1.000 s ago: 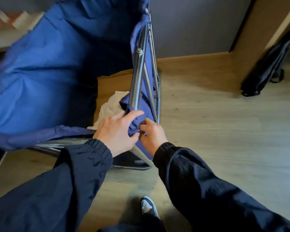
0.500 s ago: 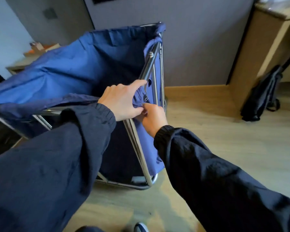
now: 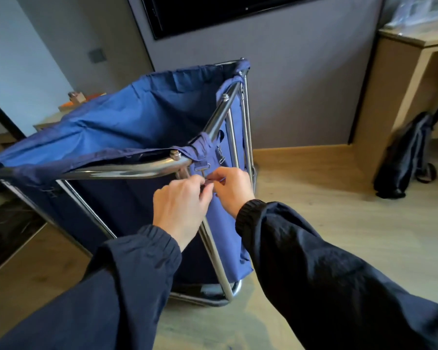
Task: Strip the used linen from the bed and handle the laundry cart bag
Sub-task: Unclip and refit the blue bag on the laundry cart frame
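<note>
A blue laundry cart bag (image 3: 127, 127) hangs open in a chrome tube frame (image 3: 127, 170) in the middle of the view. At the frame's near right corner a blue strap with a metal buckle (image 3: 202, 167) loops over the tube. Just below that corner my left hand (image 3: 182, 205) and my right hand (image 3: 232, 188) meet, fingers curled, both pinching the loose end of the strap between them. Dark sleeves cover both arms. No bed or linen is in view.
A grey wall with a dark screen (image 3: 213, 13) stands behind the cart. A wooden desk (image 3: 412, 61) is at the right with a black bag (image 3: 407, 157) leaning on it. A low table (image 3: 61, 114) shows at the left. Light wood floor (image 3: 314, 193) lies to the right.
The view has lifted from the bag's inside to the room. Both hands have dropped from the rim fabric at the corner to the strap end below the buckle.
</note>
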